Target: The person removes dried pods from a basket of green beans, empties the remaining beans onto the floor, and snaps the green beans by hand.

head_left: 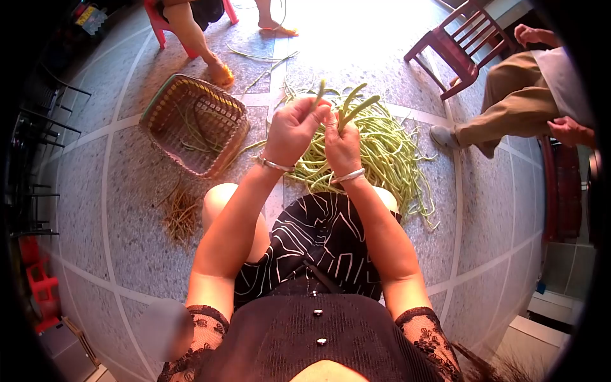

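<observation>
My left hand (289,135) is closed, with a green long bean end (321,89) sticking up from its fingers. Right beside it, my right hand (344,151) grips a small bunch of long beans (358,108) that fan upward past the thumb. The fingertips of both hands come close together; whether they touch is hard to see. Beneath and beyond the hands, a big heap of long beans (398,156) lies loose on the floor. To the left stands a woven basket (234,130), tipped toward me, with a few thin beans inside.
Dry brown stems (181,213) lie on the tiled floor (153,254) below the basket. Several stray beans (270,67) are scattered farther off. A person on a red stool (156,28) sits ahead; another person's trousers (509,114) show at right, near a wooden chair (455,57).
</observation>
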The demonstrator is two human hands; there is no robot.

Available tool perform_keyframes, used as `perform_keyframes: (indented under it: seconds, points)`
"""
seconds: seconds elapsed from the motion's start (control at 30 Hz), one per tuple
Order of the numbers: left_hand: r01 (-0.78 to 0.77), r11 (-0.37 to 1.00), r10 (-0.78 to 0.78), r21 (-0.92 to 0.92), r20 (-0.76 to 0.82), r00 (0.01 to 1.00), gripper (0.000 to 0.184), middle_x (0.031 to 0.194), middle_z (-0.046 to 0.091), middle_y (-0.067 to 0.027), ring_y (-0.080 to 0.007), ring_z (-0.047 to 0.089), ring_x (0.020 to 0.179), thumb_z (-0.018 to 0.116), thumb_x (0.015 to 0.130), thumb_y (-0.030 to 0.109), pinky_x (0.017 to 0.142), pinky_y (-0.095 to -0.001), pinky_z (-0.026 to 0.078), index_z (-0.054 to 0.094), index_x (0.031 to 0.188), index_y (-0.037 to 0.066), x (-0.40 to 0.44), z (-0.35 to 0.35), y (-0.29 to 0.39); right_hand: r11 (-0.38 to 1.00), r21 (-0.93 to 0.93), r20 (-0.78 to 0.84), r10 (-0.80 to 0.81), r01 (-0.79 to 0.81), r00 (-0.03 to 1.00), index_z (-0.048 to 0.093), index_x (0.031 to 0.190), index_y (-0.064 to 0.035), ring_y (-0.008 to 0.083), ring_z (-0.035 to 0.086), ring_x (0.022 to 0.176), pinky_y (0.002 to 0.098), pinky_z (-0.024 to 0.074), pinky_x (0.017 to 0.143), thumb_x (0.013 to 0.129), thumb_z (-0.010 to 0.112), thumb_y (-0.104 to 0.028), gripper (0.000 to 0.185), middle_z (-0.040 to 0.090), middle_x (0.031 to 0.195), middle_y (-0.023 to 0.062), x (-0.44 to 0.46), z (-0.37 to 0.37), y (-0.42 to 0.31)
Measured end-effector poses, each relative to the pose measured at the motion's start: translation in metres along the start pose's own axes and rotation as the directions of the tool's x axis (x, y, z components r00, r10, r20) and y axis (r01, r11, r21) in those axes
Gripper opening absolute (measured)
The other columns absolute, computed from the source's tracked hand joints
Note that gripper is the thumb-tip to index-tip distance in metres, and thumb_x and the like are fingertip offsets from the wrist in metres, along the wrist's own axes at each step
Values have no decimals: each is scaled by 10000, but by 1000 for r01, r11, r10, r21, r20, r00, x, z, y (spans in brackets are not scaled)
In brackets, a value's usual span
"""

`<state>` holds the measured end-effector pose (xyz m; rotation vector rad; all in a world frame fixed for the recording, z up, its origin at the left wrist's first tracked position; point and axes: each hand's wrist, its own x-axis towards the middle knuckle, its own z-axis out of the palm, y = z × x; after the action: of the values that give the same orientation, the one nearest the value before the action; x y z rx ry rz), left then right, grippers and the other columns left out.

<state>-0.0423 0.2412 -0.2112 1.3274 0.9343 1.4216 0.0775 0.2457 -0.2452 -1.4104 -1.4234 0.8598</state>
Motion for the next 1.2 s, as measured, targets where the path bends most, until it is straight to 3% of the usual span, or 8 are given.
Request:
perform_keyframes:
  seconds: [0.13, 0.23, 0.47, 0.6, 0.87, 0.9, 1.1, 1.2]
  points:
    - [-210, 890, 223, 405, 15, 975, 176, 782, 632, -38, -49, 538, 668, 607, 835, 111, 605, -208, 442, 626, 976, 7, -1, 4, 1, 990, -77, -48, -119, 115, 992, 576, 987, -69, 358, 585, 682, 429, 449, 607, 856, 514, -197, 194, 598, 737, 182, 3, 1, 6]
    - [-131, 899, 137, 417, 16, 990, 176, 738, 629, -47, -50, 537, 656, 610, 827, 107, 594, -215, 443, 629, 977, 15, -1, 4, 6, 977, -205, -30, -70, 62, 997, 561, 1012, -79, 377, 589, 705, 452, 450, 609, 832, 516, -185, 214, 605, 736, 182, 2, 3, 4]
    - [141, 983, -133, 118, -78, 988, 171, 725, 617, 5, -21, 517, 665, 611, 834, 120, 593, -182, 429, 641, 974, 26, 10, -6, -1, 990, -22, 18, -138, 138, 990, 577, 967, -63, 170, 548, 552, 321, 424, 517, 853, 573, -291, 255, 573, 631, 85, 2, -1, -11]
    - [159, 964, -144, 212, -80, 986, 167, 693, 609, 35, 10, 452, 583, 608, 838, 135, 499, -166, 365, 659, 959, 32, 11, -15, 14, 988, 56, 43, -147, 144, 988, 564, 960, -33, 83, 495, 553, 266, 398, 499, 849, 608, -229, 230, 554, 623, 28, -1, -3, -17]
    - [-18, 843, -32, 538, 83, 996, 210, 601, 575, -20, 2, 406, 512, 580, 856, 188, 446, -197, 334, 649, 1024, 82, 7, -26, 20, 925, 379, 123, -55, 4, 991, 543, 975, -31, 15, 371, 576, 176, 301, 489, 902, 537, -176, 162, 463, 682, -57, -1, -9, -12]
    - [-104, 847, 58, 521, 103, 993, 172, 605, 567, -132, -293, 553, 544, 531, 858, 183, 532, -365, 429, 612, 903, 38, 8, -24, 18, 919, 393, 127, -48, -6, 991, 546, 970, -46, 3, 343, 521, 164, 265, 444, 907, 528, -178, 147, 429, 633, -70, -1, -8, -15]
    - [-378, 733, 326, 565, 196, 925, 157, 769, 592, -162, -316, 588, 706, 508, 856, 154, 629, -405, 455, 575, 911, 23, 12, -23, 8, 937, 348, 115, -47, 4, 992, 558, 942, -68, -8, 315, 460, 150, 230, 394, 920, 503, -228, 170, 388, 571, -85, -3, -7, -15]
    - [-419, 718, 401, 556, 161, 902, 177, 685, 571, -159, -237, 562, 588, 551, 848, 130, 546, -327, 423, 622, 960, 12, 13, -22, 4, 938, 345, 126, -60, 12, 990, 557, 935, -68, -10, 313, 461, 147, 231, 397, 922, 498, -238, 180, 388, 571, -85, -4, -8, -12]
